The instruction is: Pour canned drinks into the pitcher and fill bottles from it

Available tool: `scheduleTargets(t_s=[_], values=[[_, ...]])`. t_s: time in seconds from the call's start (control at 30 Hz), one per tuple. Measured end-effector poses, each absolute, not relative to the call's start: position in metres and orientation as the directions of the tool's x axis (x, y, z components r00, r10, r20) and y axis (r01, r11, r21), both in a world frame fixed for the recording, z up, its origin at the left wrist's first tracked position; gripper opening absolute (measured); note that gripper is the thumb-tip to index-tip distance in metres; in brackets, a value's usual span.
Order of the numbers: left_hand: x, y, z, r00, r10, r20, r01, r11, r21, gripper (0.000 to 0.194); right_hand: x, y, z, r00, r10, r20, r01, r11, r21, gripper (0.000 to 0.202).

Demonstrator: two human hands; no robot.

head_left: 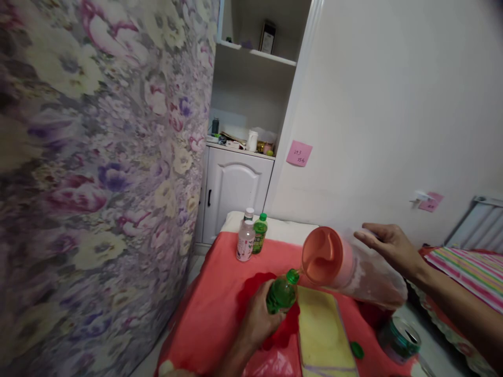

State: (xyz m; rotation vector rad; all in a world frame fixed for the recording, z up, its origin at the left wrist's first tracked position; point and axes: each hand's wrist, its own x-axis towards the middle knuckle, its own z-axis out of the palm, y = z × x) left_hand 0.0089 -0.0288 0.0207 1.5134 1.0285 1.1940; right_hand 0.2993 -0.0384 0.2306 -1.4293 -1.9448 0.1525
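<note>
My left hand (259, 317) is wrapped round a green plastic bottle (281, 296), holding it above the red-covered table. My right hand (387, 246) grips the upper side of a clear jug (377, 277) with an orange top (322, 255). The jug is tipped on its side, with brownish liquid inside. Its orange mouth faces the bottle's neck, and a thin stream of liquid seems to run between them. Below the jug lies a yellow folded cloth (324, 327). A loose green cap (357, 350) rests to the right of this cloth.
An opened drink can (400, 339) stands at the table's right side. Several bottles, among them a pinkish labelled bottle (245, 242) and a green-capped bottle (260, 234), stand at the back of the red tablecloth (204, 309). A floral curtain (118, 183) hangs to the left; a bed (467, 272) is at right.
</note>
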Motion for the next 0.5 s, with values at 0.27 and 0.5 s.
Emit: scheduleTargets(t_s=[0.27,0.5], values=[[0.0085,-0.0293,0.0216,0.189,0.963,0.194,0.052,-0.207,0.977,0.067,0.2991,-0.0376,0.2304,-0.151,0.866,0.476,0.779,0.401,-0.482,0.053],[0.008,-0.0292,0.0216,0.179,0.962,0.204,0.051,-0.217,0.975,0.066,0.2956,-0.0376,0.2326,-0.141,0.865,0.482,0.779,0.397,-0.485,0.053]])
